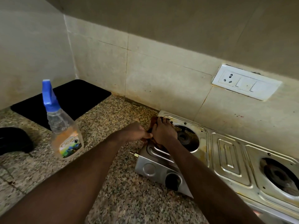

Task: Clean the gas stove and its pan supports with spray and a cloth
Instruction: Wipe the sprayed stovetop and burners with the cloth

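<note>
The cloth lies on the left end of the stove. The right hand presses it with flat fingers, and the left hand pinches its edge. The stove's long axis runs toward 4 o'clock, so the right hand is nearer to the rest of it.

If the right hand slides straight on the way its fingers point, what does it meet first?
Probably the stove's raised back rim, just past the cloth under the right hand, then the tiled wall; depth is hard to judge.
</note>
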